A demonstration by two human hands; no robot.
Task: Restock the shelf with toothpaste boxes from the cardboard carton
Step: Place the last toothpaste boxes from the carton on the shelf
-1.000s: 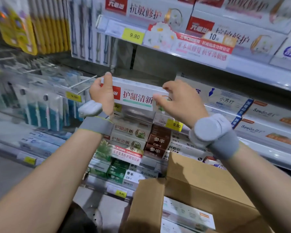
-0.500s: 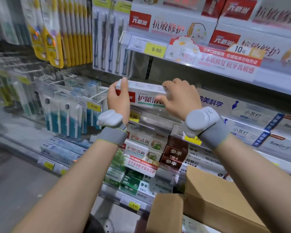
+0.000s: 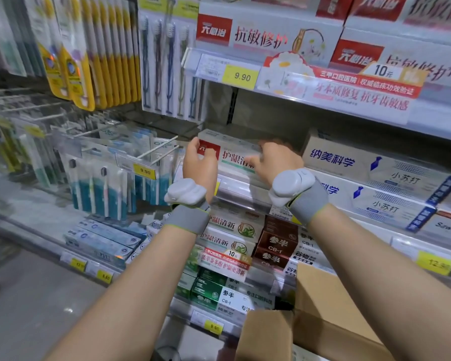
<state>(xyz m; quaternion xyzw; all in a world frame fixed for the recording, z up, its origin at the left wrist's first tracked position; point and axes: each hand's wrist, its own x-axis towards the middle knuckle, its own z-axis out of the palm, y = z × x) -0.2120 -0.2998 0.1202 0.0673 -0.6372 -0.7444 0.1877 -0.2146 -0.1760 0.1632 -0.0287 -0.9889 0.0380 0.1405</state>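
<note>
A white toothpaste box (image 3: 233, 152) with a red logo patch lies lengthwise on the middle shelf (image 3: 241, 190), to the left of the blue-lettered boxes. My left hand (image 3: 199, 162) grips its left end, thumb over the red patch. My right hand (image 3: 277, 161) holds its right part, fingers curled over the top edge and hiding that end. The brown cardboard carton (image 3: 320, 321) stands open at the bottom right, below my right forearm; its contents are almost out of sight.
White boxes with blue lettering (image 3: 380, 175) fill the same shelf to the right. The shelf above (image 3: 271, 82) carries more red-logo boxes. Toothbrush packs (image 3: 167, 63) hang on pegs at the left. Lower shelves hold green and brown boxes (image 3: 276, 246).
Both hands have carried the box up and back onto the middle shelf. The view has shifted, so the carton now sits lower in the frame.
</note>
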